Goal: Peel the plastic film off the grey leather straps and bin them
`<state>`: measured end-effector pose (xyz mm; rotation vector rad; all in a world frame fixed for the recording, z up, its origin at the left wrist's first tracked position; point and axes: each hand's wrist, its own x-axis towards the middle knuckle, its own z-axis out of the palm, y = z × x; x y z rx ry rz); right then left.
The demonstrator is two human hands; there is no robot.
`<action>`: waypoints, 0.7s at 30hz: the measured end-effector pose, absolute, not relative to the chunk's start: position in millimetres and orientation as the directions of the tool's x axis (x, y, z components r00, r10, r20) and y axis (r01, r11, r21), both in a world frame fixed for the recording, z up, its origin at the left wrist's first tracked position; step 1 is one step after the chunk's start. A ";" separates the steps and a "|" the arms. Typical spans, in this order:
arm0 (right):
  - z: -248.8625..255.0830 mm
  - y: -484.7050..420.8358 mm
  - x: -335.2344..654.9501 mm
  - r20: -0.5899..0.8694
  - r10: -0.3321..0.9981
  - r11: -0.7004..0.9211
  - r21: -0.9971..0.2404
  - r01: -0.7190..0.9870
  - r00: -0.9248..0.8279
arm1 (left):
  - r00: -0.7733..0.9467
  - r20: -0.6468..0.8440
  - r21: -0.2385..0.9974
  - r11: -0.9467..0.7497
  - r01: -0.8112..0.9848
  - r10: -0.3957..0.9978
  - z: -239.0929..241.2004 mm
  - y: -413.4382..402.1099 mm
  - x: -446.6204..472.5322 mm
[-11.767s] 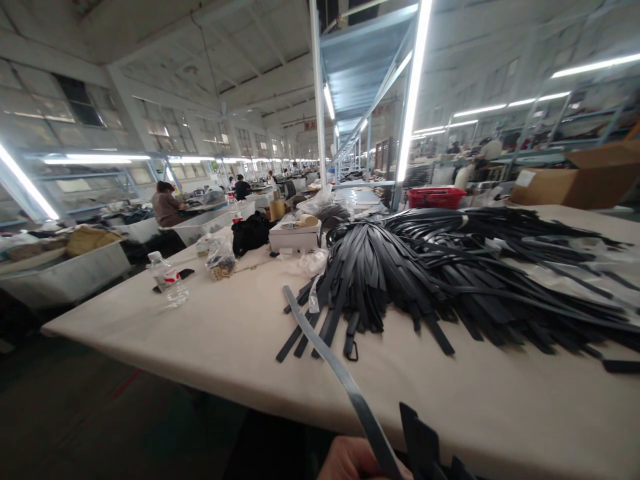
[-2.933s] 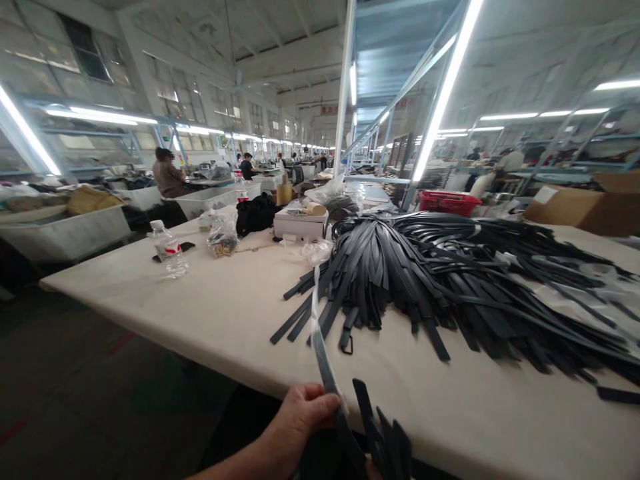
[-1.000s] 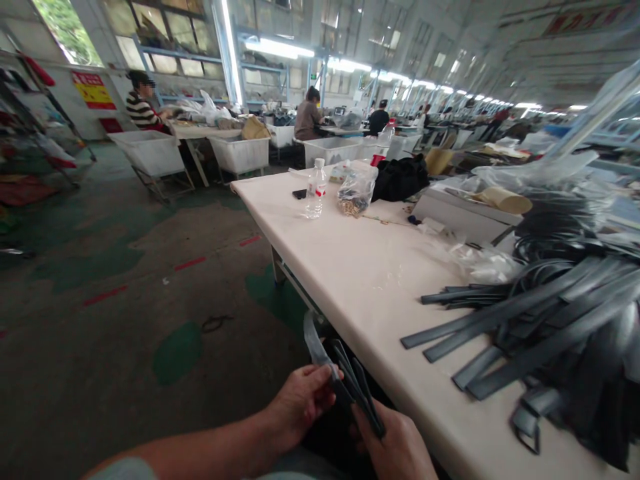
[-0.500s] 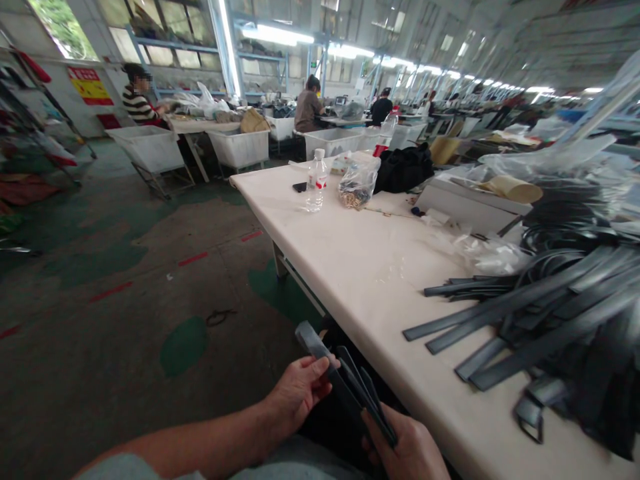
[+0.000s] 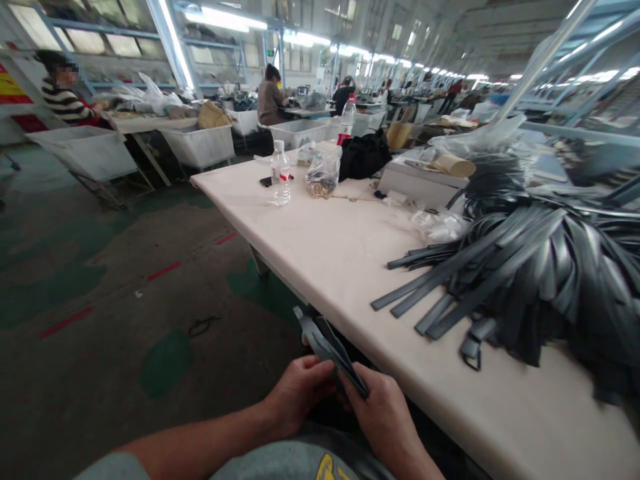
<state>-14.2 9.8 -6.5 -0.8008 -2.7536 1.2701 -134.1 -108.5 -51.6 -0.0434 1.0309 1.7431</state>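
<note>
Dark grey flat straps (image 5: 326,348), folded over in a small bundle, stand up between my two hands beside the table edge. My right hand (image 5: 381,405) is closed around their lower end. On the near side my left hand (image 5: 302,392) pinches a strap between thumb and fingers, close to the right hand. Its other fingers are partly hidden. To the right on the table lies a large heap of similar black straps (image 5: 525,273), their cut ends pointing left. A strap end with a metal ring (image 5: 471,353) lies at the front of the heap.
The pale table (image 5: 300,233) bears a clear water bottle (image 5: 281,175), a dark phone (image 5: 267,181), a plastic bag of small parts (image 5: 323,177), a black cloth bundle (image 5: 364,155) and a white box (image 5: 417,181). White bins (image 5: 200,145) and several seated people are beyond.
The view has turned to the right, bringing more of the strap heap in. My hands have come closer together, and the strap in my left hand has turned and bent over.
</note>
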 end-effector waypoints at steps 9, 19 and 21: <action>1.4 11.8 -4.7 -0.246 0.474 0.467 -0.744 0.479 -0.845 | -0.459 -0.543 0.623 -0.029 -0.781 0.703 -37.1 -104.7 -136.9; 3.2 13.0 8.8 -0.272 0.465 0.239 -0.878 0.415 -0.843 | -0.433 -0.525 0.667 0.039 -0.744 0.732 -30.2 -100.2 -128.8; 1.6 10.5 6.8 -0.217 0.493 0.278 -0.878 0.389 -0.843 | -0.350 -0.465 0.691 0.087 -0.717 0.813 -28.5 -100.3 -121.5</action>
